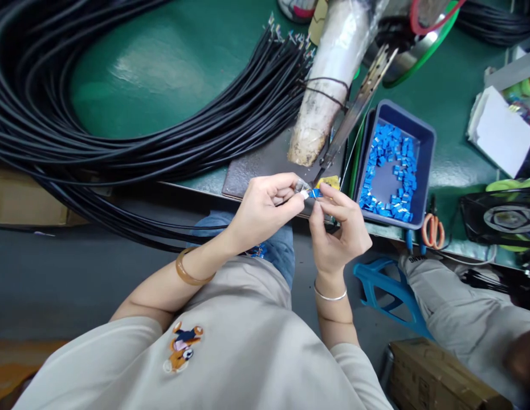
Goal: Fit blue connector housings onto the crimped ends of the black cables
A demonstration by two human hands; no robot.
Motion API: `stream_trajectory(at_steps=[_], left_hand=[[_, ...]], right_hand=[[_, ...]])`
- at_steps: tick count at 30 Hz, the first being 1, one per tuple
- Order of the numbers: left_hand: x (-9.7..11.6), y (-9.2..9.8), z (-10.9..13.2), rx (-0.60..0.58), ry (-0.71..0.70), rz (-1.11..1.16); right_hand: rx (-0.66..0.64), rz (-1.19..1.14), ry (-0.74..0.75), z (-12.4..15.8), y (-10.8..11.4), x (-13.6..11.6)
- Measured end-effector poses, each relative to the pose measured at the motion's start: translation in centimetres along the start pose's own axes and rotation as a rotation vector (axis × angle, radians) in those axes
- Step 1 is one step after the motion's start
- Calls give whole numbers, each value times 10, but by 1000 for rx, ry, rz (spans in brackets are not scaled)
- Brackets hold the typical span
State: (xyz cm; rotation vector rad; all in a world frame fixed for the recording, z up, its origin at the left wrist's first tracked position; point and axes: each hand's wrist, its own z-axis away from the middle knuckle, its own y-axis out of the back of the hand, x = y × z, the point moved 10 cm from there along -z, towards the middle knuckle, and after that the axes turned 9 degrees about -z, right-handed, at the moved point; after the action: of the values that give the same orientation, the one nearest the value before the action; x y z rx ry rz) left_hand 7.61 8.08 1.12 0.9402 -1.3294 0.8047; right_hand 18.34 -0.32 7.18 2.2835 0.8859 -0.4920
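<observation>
My left hand [267, 205] is closed in a pinch on the end of a black cable, whose thin wires show at the fingertips. Facing it, my right hand [339, 225] pinches a small blue connector [315, 193] between thumb and fingers. The wires and the connector meet between my two hands. Just above them the tip of a metal soldering iron [329, 159] points down beside a white wrapped post [320, 108]. A yellow piece [330, 182] lies behind my right fingertips.
Many black cables [162, 154] sweep over the green table [162, 68]. A bin [427, 148] of blue connectors [404, 171] is at the right, near orange-handled scissors [433, 230]. Another person's grey-clad leg [444, 296], a blue stool [384, 279] and a cardboard box [440, 376] are lower right.
</observation>
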Motion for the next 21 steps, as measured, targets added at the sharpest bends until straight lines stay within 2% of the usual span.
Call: stream_trajectory(at_steps=[15, 21], left_hand=[[6, 1, -2, -14, 3, 80], [-3, -1, 0, -57, 71, 61]], right_hand=[[-2, 22, 13, -4, -1, -6], [-46, 84, 75, -2, -4, -12]])
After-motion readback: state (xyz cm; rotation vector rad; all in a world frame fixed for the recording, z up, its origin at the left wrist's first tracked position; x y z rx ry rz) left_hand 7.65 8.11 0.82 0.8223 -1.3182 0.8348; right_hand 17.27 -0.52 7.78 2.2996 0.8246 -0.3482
